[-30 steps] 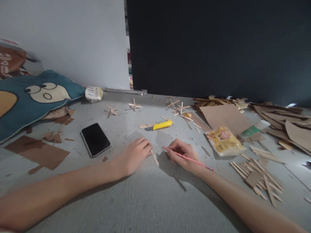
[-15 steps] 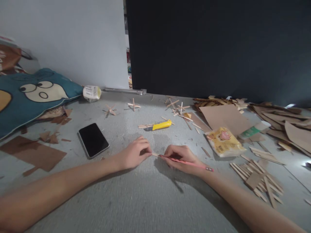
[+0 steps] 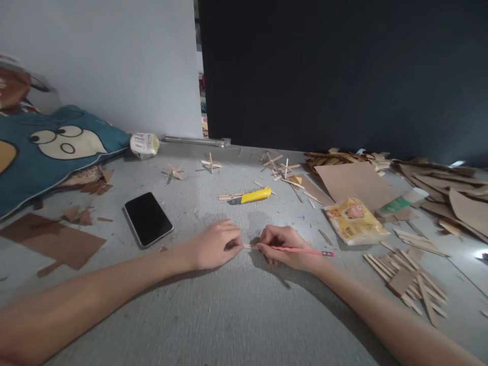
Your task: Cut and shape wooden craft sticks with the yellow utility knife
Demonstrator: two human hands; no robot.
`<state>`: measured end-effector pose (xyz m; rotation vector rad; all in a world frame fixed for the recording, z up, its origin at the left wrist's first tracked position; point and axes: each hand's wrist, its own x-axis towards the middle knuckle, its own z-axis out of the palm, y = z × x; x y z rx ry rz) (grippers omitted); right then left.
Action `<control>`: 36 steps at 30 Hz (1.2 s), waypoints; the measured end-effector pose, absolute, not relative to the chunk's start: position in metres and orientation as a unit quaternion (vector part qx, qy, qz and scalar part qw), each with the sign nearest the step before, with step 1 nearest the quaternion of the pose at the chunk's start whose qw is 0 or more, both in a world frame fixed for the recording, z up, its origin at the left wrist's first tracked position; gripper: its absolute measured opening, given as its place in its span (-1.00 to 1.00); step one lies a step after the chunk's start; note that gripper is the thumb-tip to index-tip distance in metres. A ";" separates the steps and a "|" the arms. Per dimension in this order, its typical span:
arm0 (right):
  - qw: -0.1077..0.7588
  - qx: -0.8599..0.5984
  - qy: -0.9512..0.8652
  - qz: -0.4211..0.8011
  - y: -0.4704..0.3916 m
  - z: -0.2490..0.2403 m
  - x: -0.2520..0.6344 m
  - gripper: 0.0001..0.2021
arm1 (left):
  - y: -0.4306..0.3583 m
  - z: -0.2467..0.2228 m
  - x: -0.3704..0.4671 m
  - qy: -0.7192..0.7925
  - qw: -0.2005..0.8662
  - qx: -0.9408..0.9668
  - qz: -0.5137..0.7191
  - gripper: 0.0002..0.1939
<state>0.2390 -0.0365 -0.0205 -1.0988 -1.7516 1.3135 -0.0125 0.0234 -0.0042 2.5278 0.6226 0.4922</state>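
Note:
My left hand (image 3: 219,244) pinches one end of a short wooden stick (image 3: 249,246) just above the grey tabletop. A pink pencil (image 3: 305,250) lies in my right hand (image 3: 284,246), its eraser end sticking out to the right past the wrist. The pencil's tip is hidden by the fingers, close to the stick's other end; whether it touches the wood I cannot tell. Beyond both hands lies a yellow utility knife (image 3: 255,195) with its blade out, resting beside thin wooden sticks (image 3: 229,196).
Small crossed-stick pieces (image 3: 211,163) stand farther back. On the left are a phone (image 3: 148,219), brown cardboard (image 3: 57,241) and a blue cushion (image 3: 64,147). To the right lie a yellow packet (image 3: 356,221), a glue stick (image 3: 402,202) and a pile of sticks (image 3: 407,279).
Both hands have shifted slightly to the right with the stick. The pencil now lies flatter, its eraser end raised a little.

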 end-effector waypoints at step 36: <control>0.307 -0.413 -0.707 0.486 -0.035 -0.011 0.240 -0.62 | 0.023 -0.001 -0.010 0.181 0.236 0.942 0.154 -0.72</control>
